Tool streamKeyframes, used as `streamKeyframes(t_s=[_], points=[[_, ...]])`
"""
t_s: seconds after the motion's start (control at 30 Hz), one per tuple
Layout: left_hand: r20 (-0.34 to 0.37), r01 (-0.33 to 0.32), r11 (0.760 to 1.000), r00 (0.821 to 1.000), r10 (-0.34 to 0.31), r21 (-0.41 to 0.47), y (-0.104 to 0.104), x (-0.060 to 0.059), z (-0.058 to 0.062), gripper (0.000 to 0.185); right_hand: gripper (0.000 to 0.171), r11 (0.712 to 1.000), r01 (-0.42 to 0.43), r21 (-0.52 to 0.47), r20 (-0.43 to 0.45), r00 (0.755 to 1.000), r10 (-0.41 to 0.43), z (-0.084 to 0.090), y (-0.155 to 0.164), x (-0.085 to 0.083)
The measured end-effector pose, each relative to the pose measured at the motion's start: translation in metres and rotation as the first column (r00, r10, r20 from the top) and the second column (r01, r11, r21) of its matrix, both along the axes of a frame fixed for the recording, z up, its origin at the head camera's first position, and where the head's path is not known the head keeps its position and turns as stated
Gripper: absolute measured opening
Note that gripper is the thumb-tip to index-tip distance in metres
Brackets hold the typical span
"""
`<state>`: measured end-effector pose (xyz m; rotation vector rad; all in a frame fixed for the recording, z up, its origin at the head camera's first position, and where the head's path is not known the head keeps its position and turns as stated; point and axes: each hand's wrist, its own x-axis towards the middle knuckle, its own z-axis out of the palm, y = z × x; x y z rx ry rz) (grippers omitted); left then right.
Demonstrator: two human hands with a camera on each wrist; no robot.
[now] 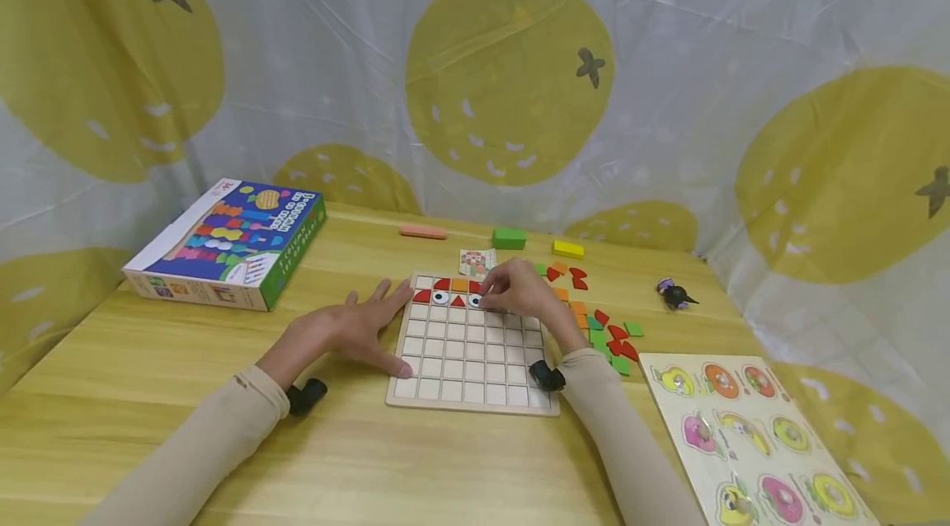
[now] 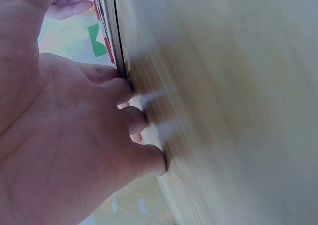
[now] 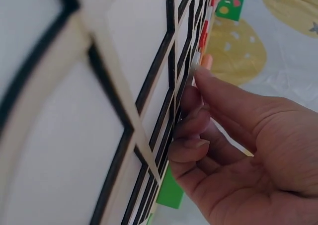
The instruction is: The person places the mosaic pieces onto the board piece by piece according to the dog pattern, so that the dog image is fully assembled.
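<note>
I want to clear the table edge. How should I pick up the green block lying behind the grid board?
Pinch the green block across its two long sides from above. It lies flat on the table with free space around it, so both sides look open to fingertips.

The wooden table (image 1: 148, 394) carries a grid puzzle board (image 1: 471, 361) at frame centre. A game box (image 1: 230, 241) lies at left and a fruit peg puzzle (image 1: 750, 435) at lower right. Loose coloured tiles (image 1: 609, 332) lie right of the board, with pink (image 1: 423, 231), green (image 1: 509, 238) and yellow (image 1: 567, 249) blocks behind it.
</note>
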<state>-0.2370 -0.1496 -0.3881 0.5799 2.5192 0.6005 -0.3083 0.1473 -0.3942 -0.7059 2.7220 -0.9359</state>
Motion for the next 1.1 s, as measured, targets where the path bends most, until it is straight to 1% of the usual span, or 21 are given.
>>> streamKeyframes(t_s=[0.1,0.47,0.63,0.7,0.77,0.97,1.1], points=[[0.001,-0.002,1.000,1.000,0.002,0.003,-0.001,0.000,0.001,0.134,0.007,1.000,-0.001,0.013,-0.008,1.000,0.001,0.001,-0.002,0.000],[0.002,0.002,1.000,1.000,-0.002,0.006,-0.002,0.001,0.002,0.133,0.009,1.000,0.028,0.013,0.025,0.999,-0.029,0.000,-0.007,0.000],[0.005,-0.002,1.000,1.000,0.002,0.011,-0.003,0.002,0.001,0.133,0.013,1.000,-0.021,-0.009,0.027,0.999,0.021,0.005,0.001,0.002],[0.003,-0.003,1.000,1.000,0.003,0.013,-0.003,0.002,0.001,0.133,0.015,0.999,-0.032,-0.019,0.017,0.999,0.032,0.009,0.009,0.001],[0.000,-0.002,1.000,1.000,0.002,0.012,-0.002,0.002,0.001,0.132,0.017,0.999,-0.024,-0.034,0.009,1.000,0.024,0.012,0.021,-0.002],[-0.007,0.003,1.000,1.000,-0.003,0.008,-0.001,0.000,0.001,0.132,0.022,0.991,0.083,-0.107,0.014,0.997,-0.082,0.015,0.069,-0.011],[-0.006,-0.002,1.000,1.000,0.002,0.010,-0.001,0.000,0.001,0.132,0.025,0.978,0.167,-0.123,0.001,0.986,-0.168,0.010,0.100,-0.016]])
